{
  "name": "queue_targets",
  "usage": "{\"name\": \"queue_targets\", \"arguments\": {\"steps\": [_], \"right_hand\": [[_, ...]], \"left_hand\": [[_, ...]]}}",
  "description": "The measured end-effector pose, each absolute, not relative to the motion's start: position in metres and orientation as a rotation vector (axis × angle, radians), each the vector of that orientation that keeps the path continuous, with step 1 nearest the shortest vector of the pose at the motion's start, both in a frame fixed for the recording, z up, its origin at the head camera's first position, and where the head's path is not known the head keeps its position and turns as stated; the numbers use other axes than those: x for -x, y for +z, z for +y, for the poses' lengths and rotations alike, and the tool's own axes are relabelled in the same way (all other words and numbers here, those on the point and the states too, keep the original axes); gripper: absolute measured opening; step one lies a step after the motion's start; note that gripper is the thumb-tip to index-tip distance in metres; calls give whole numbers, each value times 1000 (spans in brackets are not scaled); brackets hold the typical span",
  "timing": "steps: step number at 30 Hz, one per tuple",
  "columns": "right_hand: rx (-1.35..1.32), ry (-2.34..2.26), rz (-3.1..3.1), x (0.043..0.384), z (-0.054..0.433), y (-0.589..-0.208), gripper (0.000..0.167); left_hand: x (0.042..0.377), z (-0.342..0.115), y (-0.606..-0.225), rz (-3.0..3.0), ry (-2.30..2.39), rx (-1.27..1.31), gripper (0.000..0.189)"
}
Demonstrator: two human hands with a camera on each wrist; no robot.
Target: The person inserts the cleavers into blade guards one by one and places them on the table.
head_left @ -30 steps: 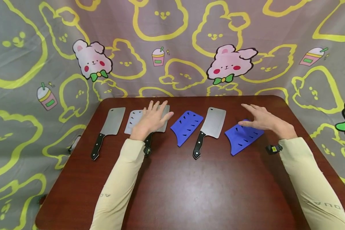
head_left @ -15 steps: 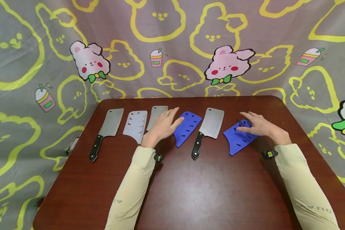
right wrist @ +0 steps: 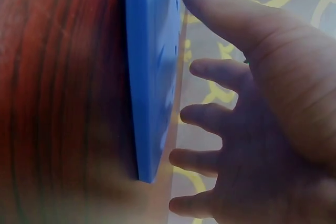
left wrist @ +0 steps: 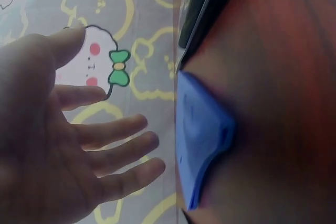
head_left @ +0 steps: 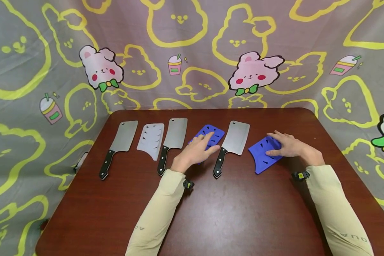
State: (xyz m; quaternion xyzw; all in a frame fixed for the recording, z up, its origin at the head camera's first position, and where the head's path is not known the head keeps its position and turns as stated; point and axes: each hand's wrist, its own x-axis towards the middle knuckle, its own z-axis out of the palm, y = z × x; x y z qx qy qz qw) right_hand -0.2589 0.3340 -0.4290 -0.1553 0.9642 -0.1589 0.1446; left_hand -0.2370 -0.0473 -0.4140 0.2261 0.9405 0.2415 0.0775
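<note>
My left hand (head_left: pixel 195 151) hovers over a blue slotted blade guard (head_left: pixel 219 133), partly covering it. In the left wrist view the fingers spread apart, clear of the blue guard (left wrist: pixel 202 129). Over a second blue blade guard (head_left: pixel 258 157) is my right hand (head_left: pixel 289 145), fingers loosely extended. In the right wrist view its thumb overlaps the guard's edge (right wrist: pixel 149 87); whether they touch I cannot tell. Between the two guards lies a cleaver (head_left: pixel 237 138) with a black riveted handle. Another cleaver (head_left: pixel 176 133) lies left of my left hand.
Farther left on the brown table (head_left: pixel 236 217) are a white slotted blade guard (head_left: pixel 150 139) and a third cleaver (head_left: pixel 124 137). A curtain (head_left: pixel 198 32) with cartoon rabbits hangs behind the table and along its sides.
My left hand has moved right, from above the middle cleaver to above the left blue guard, uncovering that cleaver. My right hand has shifted slightly lower over its guard.
</note>
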Motion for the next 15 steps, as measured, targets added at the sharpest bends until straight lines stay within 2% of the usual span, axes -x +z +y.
{"name": "queue_targets", "arguments": {"steps": [8, 15], "right_hand": [[444, -398, 2785, 255, 336, -429, 90], [373, -379, 2803, 256, 333, -428, 98]], "left_hand": [[228, -29, -423, 2771, 589, -689, 71], [219, -17, -421, 2828, 447, -652, 61]]}}
